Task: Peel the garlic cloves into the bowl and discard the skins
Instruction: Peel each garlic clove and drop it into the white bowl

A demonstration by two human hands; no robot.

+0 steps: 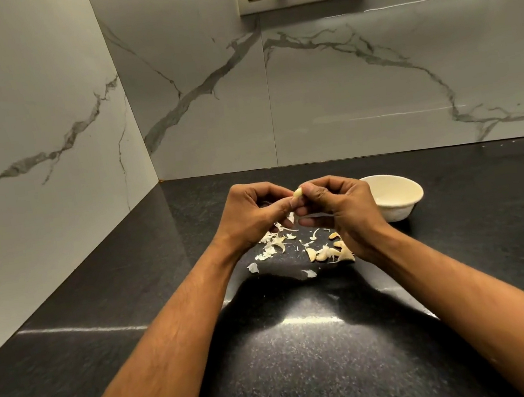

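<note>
while the work looks about half done, some unpeeled cloves (326, 252) lie on the dark counter (307, 352) nearer than the bowl (397, 195), to its left, with loose skins (272, 245) scattered beside them and not yet discarded. above this pile, left of the bowl, the left hand (252, 214) and the right hand (338, 208) both pinch one pale clove (298, 192) with curled fingers. the white bowl stands farther, just right of the hands; what is inside cannot be told.
</note>
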